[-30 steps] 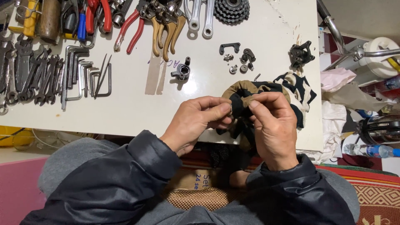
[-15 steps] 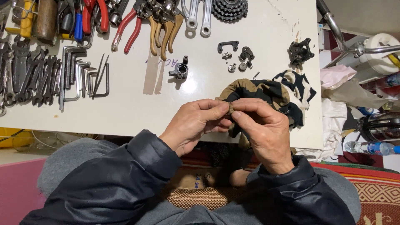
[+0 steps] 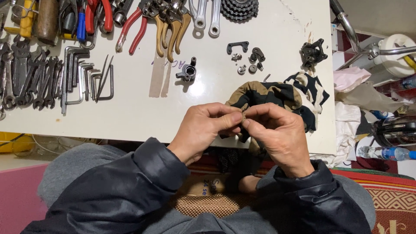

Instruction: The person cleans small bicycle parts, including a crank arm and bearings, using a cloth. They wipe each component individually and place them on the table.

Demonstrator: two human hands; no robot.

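My left hand (image 3: pixel 203 130) and my right hand (image 3: pixel 279 136) meet at the near edge of the white table (image 3: pixel 143 112). The fingertips of both pinch a fold of a black, tan and white patterned rag (image 3: pixel 281 93). The rag bunches behind my right hand and hangs over the table edge. Whatever lies inside the fold is hidden by my fingers. Small dark metal parts (image 3: pixel 249 56) lie on the table just beyond the rag.
Hex keys (image 3: pixel 86 78) and wrenches (image 3: pixel 26 76) lie in rows at the left. Red-handled pliers (image 3: pixel 130 26), tan brake levers (image 3: pixel 171 26), crank arms (image 3: pixel 206 17) and a sprocket cluster (image 3: pixel 239 8) line the far edge. A small black clamp (image 3: pixel 187 71) sits mid-table. A water bottle (image 3: pixel 390 152) lies at the right.
My hands have shifted slightly while kneading the rag. The fingertips have drawn closer together on the fold, and the cloth has bunched more behind my right hand.
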